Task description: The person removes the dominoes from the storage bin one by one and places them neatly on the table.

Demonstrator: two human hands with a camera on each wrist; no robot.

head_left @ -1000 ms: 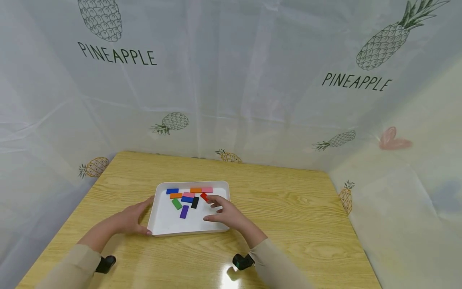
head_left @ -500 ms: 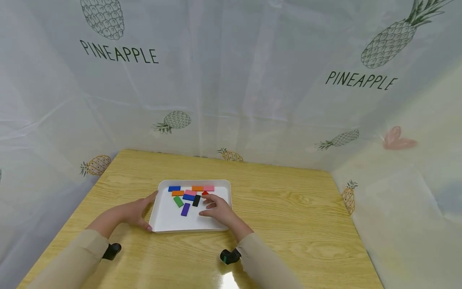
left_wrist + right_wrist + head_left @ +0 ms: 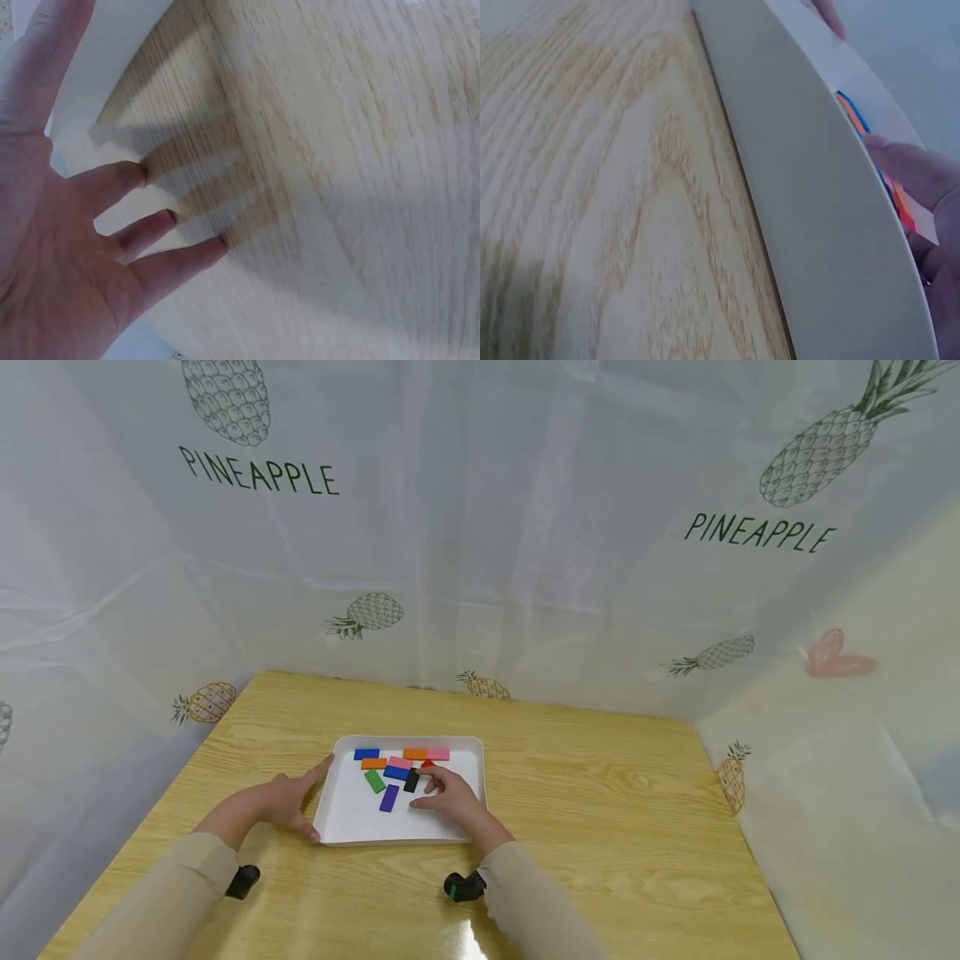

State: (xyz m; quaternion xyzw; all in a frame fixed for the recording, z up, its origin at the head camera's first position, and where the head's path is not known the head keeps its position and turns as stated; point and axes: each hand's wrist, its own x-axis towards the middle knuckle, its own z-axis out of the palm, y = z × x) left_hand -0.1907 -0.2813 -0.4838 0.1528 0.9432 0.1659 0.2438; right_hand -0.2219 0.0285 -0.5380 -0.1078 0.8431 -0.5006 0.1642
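Observation:
A shallow white tray lies on the table with several coloured blocks in it. My left hand stands at the tray's left side, index fingertip at the far part of the rim and thumb at the near corner. In the left wrist view its other fingers spread over the wood. Over the tray, my right hand has its index fingertip right at the black block, with the thumb lower and apart from it. A red block is partly hidden behind those fingers. Nearby lies a purple block.
Green, blue, pink and orange blocks lie left of the right hand. Another blue block, an orange one and a pink one line the tray's far side. A printed curtain hangs behind the table.
My right hand has moved left across the tray, from beside the red block to the black block. My left hand stays at the tray's left side. The view has shifted slightly.

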